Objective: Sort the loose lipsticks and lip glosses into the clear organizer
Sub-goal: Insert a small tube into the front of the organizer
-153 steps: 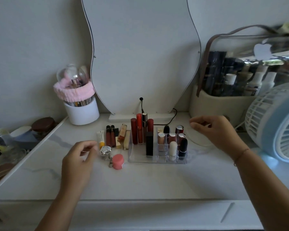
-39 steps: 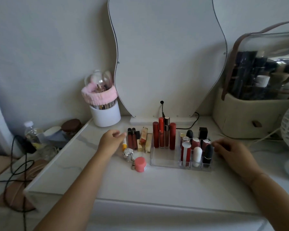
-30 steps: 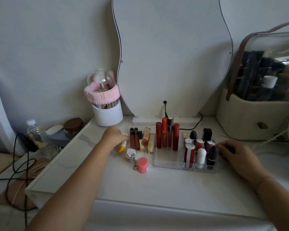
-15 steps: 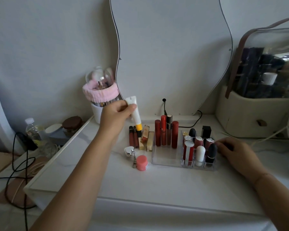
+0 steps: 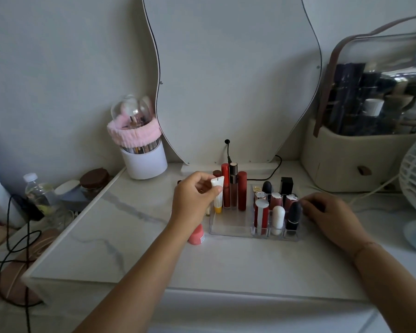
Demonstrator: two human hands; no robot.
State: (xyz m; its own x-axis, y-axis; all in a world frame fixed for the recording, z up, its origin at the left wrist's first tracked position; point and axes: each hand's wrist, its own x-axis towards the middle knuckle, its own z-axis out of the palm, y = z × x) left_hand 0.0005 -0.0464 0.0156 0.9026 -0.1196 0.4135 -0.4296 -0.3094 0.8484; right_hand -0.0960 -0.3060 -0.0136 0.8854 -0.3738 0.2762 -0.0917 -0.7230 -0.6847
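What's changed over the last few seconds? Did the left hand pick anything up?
The left hand took the white tube from the loose row beside the clear organizer, lifted it, and now holds it cap-down at the left side of the organizer's open compartment, next to the tall red glosses. The right hand stayed by the organizer's right end; the pink pot and the standing lipsticks did not move.

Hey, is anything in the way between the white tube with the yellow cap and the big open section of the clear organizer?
Nothing visible. The left hand holds the white tube cap-down at the clear organizer's left edge, beside the tall red glosses at the back; the floor below is bare.
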